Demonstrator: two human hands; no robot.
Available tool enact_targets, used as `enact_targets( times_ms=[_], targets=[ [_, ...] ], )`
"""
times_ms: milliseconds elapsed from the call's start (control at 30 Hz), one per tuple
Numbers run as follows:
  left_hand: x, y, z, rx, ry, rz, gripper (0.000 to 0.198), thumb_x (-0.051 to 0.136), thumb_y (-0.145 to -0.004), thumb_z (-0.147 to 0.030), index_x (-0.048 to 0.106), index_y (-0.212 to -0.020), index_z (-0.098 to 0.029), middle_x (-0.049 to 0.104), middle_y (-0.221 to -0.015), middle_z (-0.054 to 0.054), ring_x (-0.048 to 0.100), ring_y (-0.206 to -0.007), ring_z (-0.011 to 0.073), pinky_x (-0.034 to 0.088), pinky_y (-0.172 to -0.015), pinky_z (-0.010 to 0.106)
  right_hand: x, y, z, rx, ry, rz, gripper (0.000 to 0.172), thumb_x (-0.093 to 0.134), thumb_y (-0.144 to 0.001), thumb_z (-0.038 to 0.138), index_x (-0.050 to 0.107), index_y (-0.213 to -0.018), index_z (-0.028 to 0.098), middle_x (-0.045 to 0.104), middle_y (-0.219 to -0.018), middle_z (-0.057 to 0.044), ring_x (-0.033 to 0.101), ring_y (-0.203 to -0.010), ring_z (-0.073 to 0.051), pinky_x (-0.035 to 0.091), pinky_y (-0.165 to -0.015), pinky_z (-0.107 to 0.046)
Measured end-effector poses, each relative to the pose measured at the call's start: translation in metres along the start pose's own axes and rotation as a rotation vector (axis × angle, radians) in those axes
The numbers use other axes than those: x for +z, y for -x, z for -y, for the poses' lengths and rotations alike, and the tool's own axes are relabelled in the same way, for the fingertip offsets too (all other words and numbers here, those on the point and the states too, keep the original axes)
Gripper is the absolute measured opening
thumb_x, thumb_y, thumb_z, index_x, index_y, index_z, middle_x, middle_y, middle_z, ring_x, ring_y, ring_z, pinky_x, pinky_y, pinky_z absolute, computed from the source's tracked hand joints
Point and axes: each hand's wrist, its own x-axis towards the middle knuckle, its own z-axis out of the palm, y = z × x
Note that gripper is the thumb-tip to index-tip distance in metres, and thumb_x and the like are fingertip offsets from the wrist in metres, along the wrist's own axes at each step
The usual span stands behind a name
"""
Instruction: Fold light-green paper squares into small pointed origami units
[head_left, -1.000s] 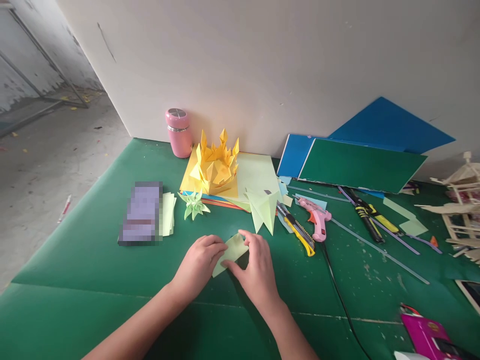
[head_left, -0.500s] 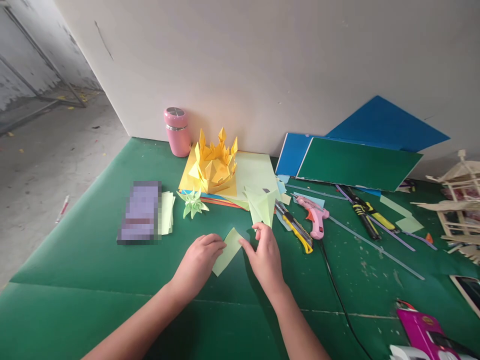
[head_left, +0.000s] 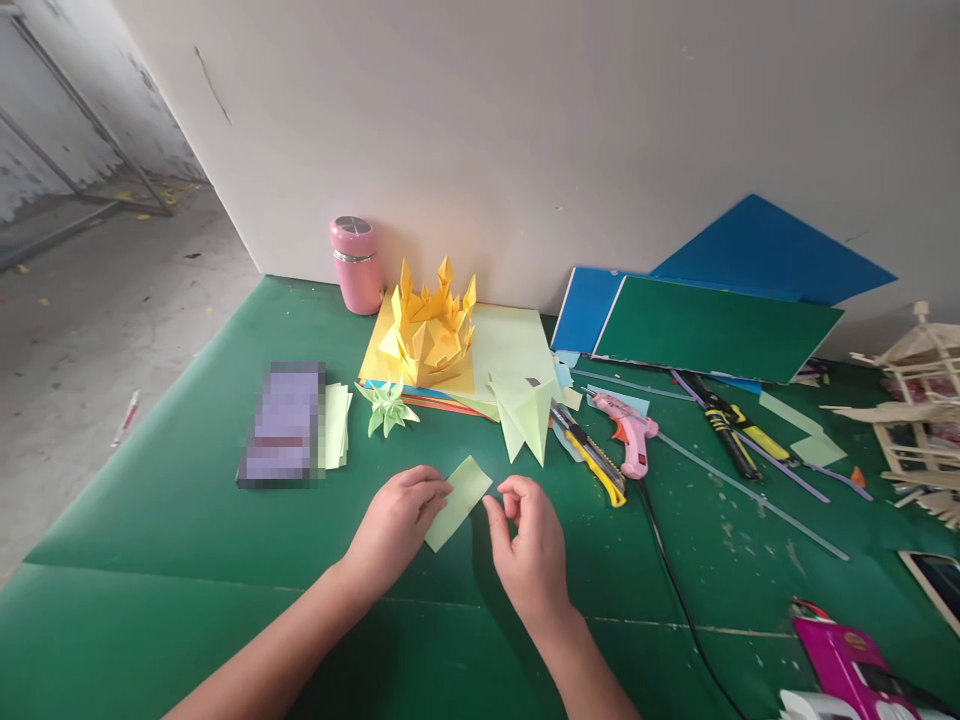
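Paper (head_left: 460,506) under left hand (head_left: 401,520), right hand (head_left: 529,535) beside edge, room lower left

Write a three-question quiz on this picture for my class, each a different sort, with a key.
1. True or false: the yellow paper crown stands to the right of the pink flask in the picture.

2. Which hand's fingers cover the left edge of the pale green strip?

3. Fill in the gap: between the folded green paper and the pink glue gun lies a yellow and black ______.

Key: 1. True. 2. The left hand. 3. Utility knife.
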Motion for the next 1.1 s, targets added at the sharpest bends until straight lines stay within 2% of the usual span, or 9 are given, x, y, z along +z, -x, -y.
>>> enact_targets(
  times_ms=[200,400,500,567,633,667,833,1000,1100],
  targets=[
    [0.000,-0.001,0.000,0.002,0.023,0.008,0.022,0.049,-0.087,-0.012,0.070,-0.082,-0.017,0.070,-0.084,0.005,0.068,-0.073,0.0158,0.055,-0.067,0.025,0.009,0.011,0.011,-0.046,0.034,0.178,0.009,0.045,-0.092,0.029,0.045,-0.092,0.019,0.047,-0.068,0.001,0.048,-0.061,-0.018,0.041,-0.055,-0.027],
    [0.001,0.001,0.004,0.040,0.028,-0.024,0.024,0.046,-0.089,-0.014,0.070,-0.084,-0.017,0.071,-0.085,0.005,0.068,-0.074,0.0154,0.056,-0.067,0.025,0.011,0.019,0.026,-0.015,-0.072,0.272,0.023,0.065,-0.079,0.030,0.046,-0.088,0.021,0.049,-0.067,0.002,0.050,-0.059,-0.017,0.041,-0.053,-0.028],
    [0.002,0.003,0.006,0.089,0.022,-0.048,0.024,0.046,-0.090,-0.018,0.070,-0.085,-0.018,0.071,-0.086,0.006,0.068,-0.076,0.0172,0.056,-0.069,0.028,0.007,0.008,0.019,0.070,-0.162,0.202,0.026,0.066,-0.079,0.036,0.049,-0.092,0.020,0.052,-0.073,0.000,0.053,-0.065,-0.018,0.046,-0.057,-0.030],
    [0.002,0.003,0.007,0.112,0.027,-0.054,0.024,0.046,-0.091,-0.021,0.069,-0.086,-0.018,0.072,-0.086,0.006,0.067,-0.076,0.0178,0.056,-0.070,0.030,0.004,-0.002,0.008,0.076,-0.140,0.132,0.028,0.059,-0.085,0.035,0.051,-0.107,0.020,0.057,-0.087,-0.006,0.056,-0.079,-0.022,0.050,-0.068,-0.035],
    [0.002,0.003,0.007,0.127,0.035,-0.064,0.023,0.046,-0.092,-0.022,0.068,-0.087,-0.019,0.072,-0.087,0.006,0.067,-0.076,0.0180,0.056,-0.071,0.031,0.004,-0.009,-0.002,0.056,-0.103,0.127,0.033,0.053,-0.089,0.034,0.050,-0.120,0.022,0.059,-0.104,-0.011,0.056,-0.095,-0.025,0.050,-0.079,-0.040],
    [0.002,0.003,0.007,0.128,0.039,-0.071,0.023,0.046,-0.092,-0.022,0.068,-0.088,-0.019,0.073,-0.087,0.006,0.067,-0.077,0.0182,0.056,-0.071,0.031,0.005,-0.011,-0.006,0.051,-0.095,0.141,0.035,0.051,-0.090,0.033,0.050,-0.124,0.023,0.059,-0.107,-0.011,0.056,-0.097,-0.026,0.050,-0.079,-0.041],
    [0.003,0.004,0.009,0.084,0.052,-0.108,0.020,0.045,-0.092,-0.021,0.065,-0.092,-0.019,0.073,-0.086,0.006,0.067,-0.079,0.0186,0.056,-0.072,0.031,0.011,-0.008,-0.016,0.054,-0.101,0.145,0.037,0.045,-0.093,0.030,0.050,-0.129,0.023,0.065,-0.105,-0.011,0.061,-0.092,-0.025,0.054,-0.074,-0.038],
    [0.002,0.005,0.008,0.019,0.080,-0.136,0.016,0.046,-0.091,-0.023,0.062,-0.091,-0.019,0.070,-0.088,0.005,0.065,-0.065,0.0135,0.057,-0.063,0.026,0.010,-0.006,-0.017,0.034,-0.104,0.128,0.032,0.046,-0.092,0.024,0.058,-0.122,0.021,0.068,-0.099,-0.010,0.064,-0.086,-0.023,0.055,-0.071,-0.035],
    [0.002,0.005,0.007,-0.010,0.121,-0.140,0.014,0.047,-0.090,-0.024,0.061,-0.088,-0.020,0.069,-0.088,0.004,0.064,-0.063,0.0121,0.057,-0.062,0.025,0.009,-0.007,-0.017,0.033,-0.111,0.100,0.027,0.049,-0.091,0.022,0.063,-0.114,0.021,0.069,-0.096,-0.010,0.064,-0.084,-0.022,0.054,-0.071,-0.035]
  ],
)
